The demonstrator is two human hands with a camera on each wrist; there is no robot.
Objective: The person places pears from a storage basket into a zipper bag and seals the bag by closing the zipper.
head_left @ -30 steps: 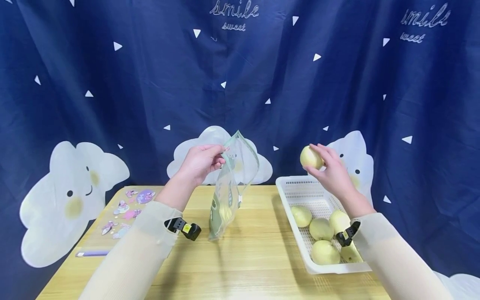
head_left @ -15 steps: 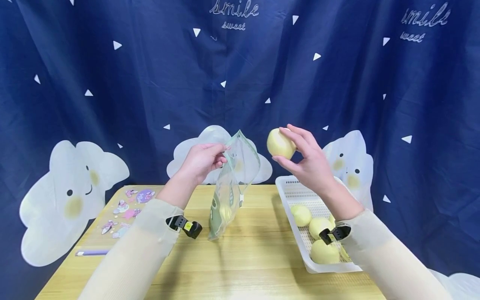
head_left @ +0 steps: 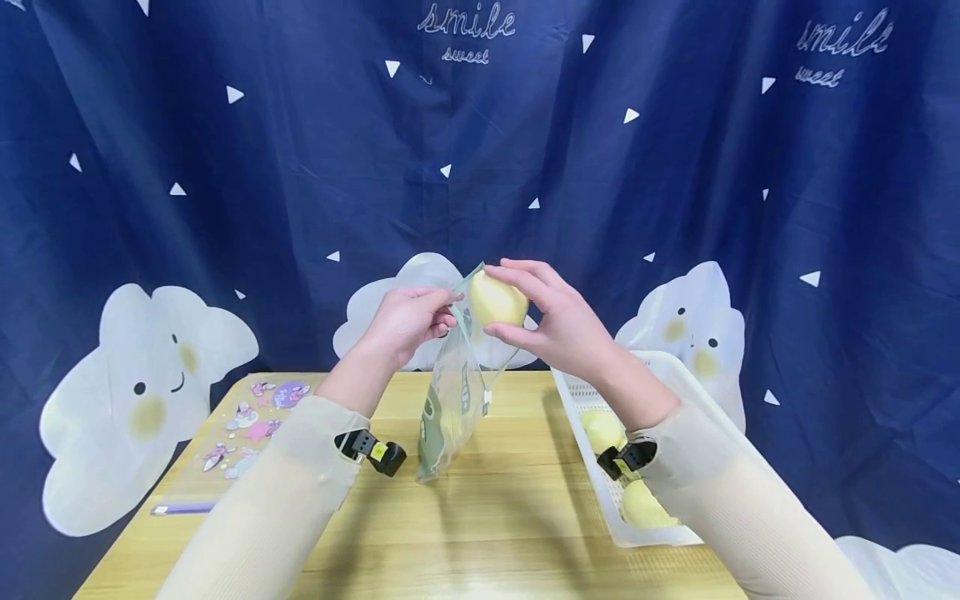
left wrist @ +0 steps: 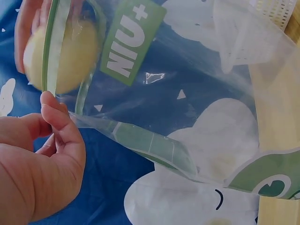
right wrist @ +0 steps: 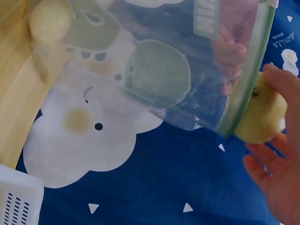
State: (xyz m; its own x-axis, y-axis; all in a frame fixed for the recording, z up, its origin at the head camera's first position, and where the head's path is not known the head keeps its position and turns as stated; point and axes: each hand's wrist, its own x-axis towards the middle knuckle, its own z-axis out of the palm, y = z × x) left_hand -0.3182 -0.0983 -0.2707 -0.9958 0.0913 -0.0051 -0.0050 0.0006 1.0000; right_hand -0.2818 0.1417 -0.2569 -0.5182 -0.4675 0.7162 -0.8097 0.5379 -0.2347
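Note:
My left hand [head_left: 412, 321] pinches the top edge of a clear zip bag [head_left: 450, 383] with green trim and green print, which hangs over the table. A pale yellow pear [right wrist: 50, 19] shows low inside it in the right wrist view. My right hand [head_left: 558, 321] grips another round yellow pear [head_left: 497, 302] between thumb and fingers, right at the bag's mouth. From the right wrist, this pear lies against the green zip strip [right wrist: 248, 70]. In the left wrist view it is partly seen through the plastic.
A white slotted basket [head_left: 592, 479] with several pears [head_left: 602, 431] stands on the right of the wooden table [head_left: 510, 500], partly hidden by my right arm. At left lies a flat clear pouch [head_left: 225, 437] with pink and purple pictures. A blue curtain [head_left: 480, 167] hangs behind.
My right hand has carried the pear left from over the basket to the bag's mouth. My left hand keeps its pinch on the bag, almost still.

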